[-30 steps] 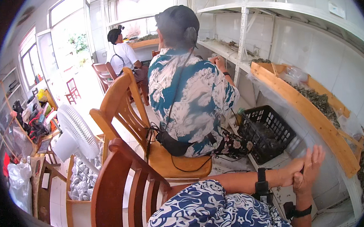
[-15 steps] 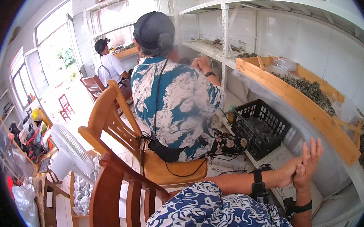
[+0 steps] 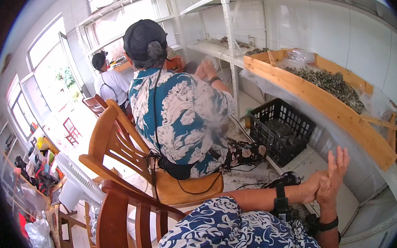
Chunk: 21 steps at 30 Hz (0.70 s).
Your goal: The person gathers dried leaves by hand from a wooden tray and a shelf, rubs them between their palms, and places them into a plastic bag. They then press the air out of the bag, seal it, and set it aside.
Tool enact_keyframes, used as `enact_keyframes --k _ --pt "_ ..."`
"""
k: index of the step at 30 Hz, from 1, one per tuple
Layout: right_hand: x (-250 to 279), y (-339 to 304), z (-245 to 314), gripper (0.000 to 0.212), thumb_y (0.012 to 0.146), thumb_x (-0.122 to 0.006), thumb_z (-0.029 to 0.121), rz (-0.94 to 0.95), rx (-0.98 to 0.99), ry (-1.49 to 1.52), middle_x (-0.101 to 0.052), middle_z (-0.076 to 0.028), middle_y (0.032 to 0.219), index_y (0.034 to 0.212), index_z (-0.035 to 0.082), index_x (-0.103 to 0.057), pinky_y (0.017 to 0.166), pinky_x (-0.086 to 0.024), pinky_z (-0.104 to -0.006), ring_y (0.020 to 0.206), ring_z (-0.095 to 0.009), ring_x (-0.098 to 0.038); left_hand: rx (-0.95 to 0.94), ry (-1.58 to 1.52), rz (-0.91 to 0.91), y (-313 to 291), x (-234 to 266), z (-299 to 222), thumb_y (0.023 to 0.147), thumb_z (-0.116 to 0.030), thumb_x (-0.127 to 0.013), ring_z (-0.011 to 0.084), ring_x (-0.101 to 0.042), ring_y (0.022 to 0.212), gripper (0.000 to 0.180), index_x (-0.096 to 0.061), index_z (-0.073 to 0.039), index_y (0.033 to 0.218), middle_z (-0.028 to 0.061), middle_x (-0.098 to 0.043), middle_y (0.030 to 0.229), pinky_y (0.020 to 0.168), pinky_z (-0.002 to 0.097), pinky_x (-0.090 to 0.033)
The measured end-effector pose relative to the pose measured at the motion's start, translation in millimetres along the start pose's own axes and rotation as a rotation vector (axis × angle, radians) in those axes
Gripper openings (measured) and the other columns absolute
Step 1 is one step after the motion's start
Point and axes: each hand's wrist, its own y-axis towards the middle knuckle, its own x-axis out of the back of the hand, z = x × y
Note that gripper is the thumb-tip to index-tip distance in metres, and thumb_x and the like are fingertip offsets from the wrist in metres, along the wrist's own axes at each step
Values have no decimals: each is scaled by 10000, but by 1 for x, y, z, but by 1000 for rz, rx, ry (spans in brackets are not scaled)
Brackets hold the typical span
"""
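Observation:
My left hand is closed around the right wrist, at the base of the palm. A black band circles my left wrist. My right hand is raised with its fingers stretched upward, slightly apart, and nothing in it. A second black band sits on the right forearm, lower down. Both hands are in front of the wooden-framed tray, to the right of a black plastic crate, and touch neither. Dried plant material fills part of the tray.
A co-worker in a teal floral shirt sits ahead on a wooden chair; another person sits farther off. A dark chair is close on my left, beside a white fan. Metal shelving lines the wall.
The view has shifted, so the co-worker and chairs appear farther left. My left hand keeps its hold on the right wrist, and the right fingers remain raised.

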Motion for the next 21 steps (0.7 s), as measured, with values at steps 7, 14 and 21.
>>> enact_keyframes --k 7,14,21 --pt "-18 -30 -14 749 933 -167 628 52 165 -88 -350 -180 1442 1331 61 -450 1093 -134 -581 1345 -430 -270 -432 466 68 22 25 15 933 -321 -504 199 -334 1335 601 -312 -25 1419 124 -370 1440 1077 329 -301" --pt "-14 -9 -8 749 942 -157 611 34 27 13 -364 -182 1433 1325 41 -456 1086 -148 -592 1342 -419 -285 -270 233 48 29 46 39 908 -269 -534 209 -291 1364 645 -270 -8 1436 113 -323 1474 1094 338 -272" --pt "-28 -34 -38 725 947 -164 601 54 123 -72 -369 -184 1428 1328 61 -463 1084 -139 -596 1353 -407 -267 -283 504 19 19 54 37 891 -235 -563 221 -330 1335 628 -303 -6 1415 106 -349 1450 1077 348 -299"
